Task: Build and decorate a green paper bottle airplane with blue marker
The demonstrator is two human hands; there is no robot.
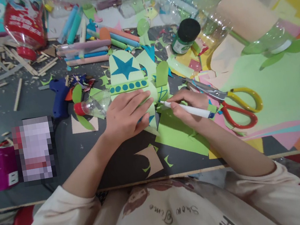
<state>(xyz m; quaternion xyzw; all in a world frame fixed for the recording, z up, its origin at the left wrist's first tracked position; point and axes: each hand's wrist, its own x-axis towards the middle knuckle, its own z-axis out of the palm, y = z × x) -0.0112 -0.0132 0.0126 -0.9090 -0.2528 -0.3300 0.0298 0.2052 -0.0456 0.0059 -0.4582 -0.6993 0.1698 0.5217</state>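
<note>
My left hand [126, 115] lies flat, fingers stretched out, pressing down on a light green paper cut-out [128, 74] that bears a blue star and a row of blue dots. My right hand [188, 108] is closed around a white marker [186, 108], its tip touching the cut-out's green edge where blue lines are drawn. A small clear bottle with a red cap [93, 106] and green paper leaves lies just left of my left hand.
Red-and-yellow scissors [235, 107] lie right of my right hand. A blue glue gun [59, 97], coloured paper rolls [84, 46], a green paint jar [184, 35], plastic bottles [264, 41], wooden sticks [17, 94] and paper scraps crowd the dark table [8, 109].
</note>
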